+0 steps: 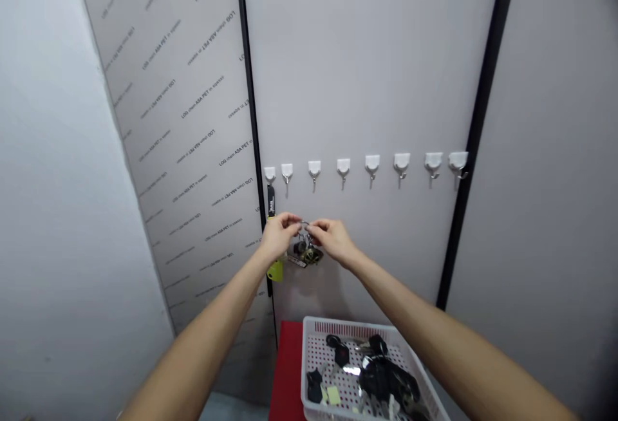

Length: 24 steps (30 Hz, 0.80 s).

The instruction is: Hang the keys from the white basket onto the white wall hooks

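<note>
Fingers of left hand [279,235] and right hand [335,239] pinch key ring [304,222], keys [311,255] hanging below; likely light, stiff, slippery; best held at rim.

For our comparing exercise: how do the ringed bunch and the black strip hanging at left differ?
The left hand and right hand hold the ringed bunch; the black strip hangs below the leftmost hook. The ringed bunch is a clump with brassy pieces; the black strip is narrow, white-lettered. Both hang downward.
</note>
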Available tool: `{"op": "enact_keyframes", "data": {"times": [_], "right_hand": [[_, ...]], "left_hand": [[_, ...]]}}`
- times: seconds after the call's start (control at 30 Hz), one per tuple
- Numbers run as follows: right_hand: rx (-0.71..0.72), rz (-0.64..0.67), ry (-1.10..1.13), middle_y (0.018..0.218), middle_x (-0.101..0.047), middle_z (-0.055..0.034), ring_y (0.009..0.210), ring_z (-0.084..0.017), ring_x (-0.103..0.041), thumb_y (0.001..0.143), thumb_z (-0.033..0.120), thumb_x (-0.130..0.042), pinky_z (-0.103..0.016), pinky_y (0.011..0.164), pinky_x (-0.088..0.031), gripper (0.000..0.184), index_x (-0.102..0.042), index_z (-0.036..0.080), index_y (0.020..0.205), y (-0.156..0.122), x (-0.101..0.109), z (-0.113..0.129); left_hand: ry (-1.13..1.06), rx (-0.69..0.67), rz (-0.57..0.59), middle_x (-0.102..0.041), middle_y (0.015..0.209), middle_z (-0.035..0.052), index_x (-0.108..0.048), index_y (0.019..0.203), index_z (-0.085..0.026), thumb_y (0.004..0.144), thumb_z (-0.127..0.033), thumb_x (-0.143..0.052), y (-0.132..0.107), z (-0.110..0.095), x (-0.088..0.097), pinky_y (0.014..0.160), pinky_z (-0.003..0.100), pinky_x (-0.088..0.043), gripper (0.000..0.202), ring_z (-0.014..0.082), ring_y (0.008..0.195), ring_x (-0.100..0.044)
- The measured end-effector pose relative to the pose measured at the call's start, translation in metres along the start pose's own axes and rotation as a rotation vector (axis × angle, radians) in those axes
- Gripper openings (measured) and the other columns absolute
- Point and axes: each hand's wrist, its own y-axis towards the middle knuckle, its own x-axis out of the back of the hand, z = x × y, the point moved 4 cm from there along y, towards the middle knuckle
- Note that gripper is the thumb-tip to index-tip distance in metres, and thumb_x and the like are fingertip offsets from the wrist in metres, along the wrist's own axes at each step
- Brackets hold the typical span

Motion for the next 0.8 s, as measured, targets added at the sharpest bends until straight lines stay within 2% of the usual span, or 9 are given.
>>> {"op": "enact_keyframes", "data": {"times": [0.17, 0.27, 0.37, 0.5, 0.63, 0.73, 0.8], "right_hand": [[0.043, -0.107, 0.007, 0.043, -0.047, 0.0032, 0.040, -0.006, -0.043, 0.060, 0.028, -0.045, -0.017, 0.042, -0.034, 0.018, -0.053, 0.012, 0.059, 0.040, -0.007, 0.039], [0.034, -0.174, -0.012, 0.047, -0.050, 0.0015, 0.042, -0.006, -0.046, 0.061, 0.028, -0.043, -0.017, 0.042, -0.035, 0.019, -0.055, 0.013, 0.063, 0.059, -0.009, 0.056], [0.000, -0.216, -0.067, 0.052, -0.054, -0.0007, 0.044, -0.007, -0.048, 0.063, 0.028, -0.041, -0.017, 0.042, -0.036, 0.021, -0.055, 0.013, 0.067, 0.072, -0.010, 0.061], [-0.016, -0.246, -0.233, 0.055, -0.056, -0.0032, 0.050, -0.010, -0.051, 0.062, 0.027, -0.041, -0.020, 0.047, -0.038, 0.020, -0.056, 0.013, 0.064, 0.082, -0.013, 0.054], [-0.020, -0.218, -0.278, 0.057, -0.057, -0.0029, 0.053, -0.010, -0.051, 0.061, 0.023, -0.043, -0.020, 0.051, -0.038, 0.016, -0.057, 0.014, 0.059, 0.078, -0.014, 0.042], [-0.006, -0.181, -0.271, 0.059, -0.057, -0.0016, 0.052, -0.008, -0.050, 0.063, 0.024, -0.040, -0.018, 0.051, -0.038, 0.019, -0.057, 0.015, 0.066, 0.060, -0.006, 0.030], [0.004, -0.130, -0.266, 0.062, -0.057, -0.0013, 0.049, -0.007, -0.049, 0.065, 0.026, -0.038, -0.017, 0.049, -0.037, 0.022, -0.056, 0.015, 0.072, 0.037, 0.002, 0.013]], "left_hand": [[0.292, -0.129, -0.262, -0.049, 0.055, -0.0025, -0.049, 0.062, -0.013, 0.055, -0.016, -0.049, 0.040, -0.034, 0.030, 0.051, 0.019, -0.036, 0.008, 0.0066, 0.050, -0.045], [0.477, -0.159, -0.385, -0.052, 0.059, -0.0011, -0.049, 0.061, -0.014, 0.055, -0.017, -0.050, 0.054, -0.056, 0.040, 0.055, 0.020, -0.037, 0.007, 0.0078, 0.055, -0.047], [0.619, -0.194, -0.414, -0.055, 0.064, 0.0002, -0.051, 0.065, -0.015, 0.057, -0.015, -0.047, 0.062, -0.070, 0.041, 0.057, 0.020, -0.037, 0.009, 0.0091, 0.059, -0.048], [0.789, -0.179, -0.357, -0.057, 0.067, 0.0028, -0.054, 0.066, -0.016, 0.058, -0.013, -0.044, 0.067, -0.069, 0.035, 0.060, 0.023, -0.037, 0.013, 0.0123, 0.064, -0.050], [0.868, -0.227, -0.317, -0.057, 0.071, 0.0040, -0.055, 0.069, -0.017, 0.060, -0.012, -0.041, 0.058, -0.067, 0.028, 0.064, 0.025, -0.037, 0.018, 0.0137, 0.068, -0.050], [0.781, -0.359, -0.340, -0.056, 0.076, 0.0027, -0.053, 0.075, -0.016, 0.062, -0.013, -0.040, 0.032, -0.063, 0.024, 0.065, 0.024, -0.037, 0.019, 0.0114, 0.069, -0.049], [0.687, -0.406, -0.324, -0.055, 0.077, 0.0021, -0.051, 0.078, -0.015, 0.064, -0.014, -0.039, 0.009, -0.049, 0.020, 0.065, 0.022, -0.037, 0.019, 0.0098, 0.068, -0.048]]}}
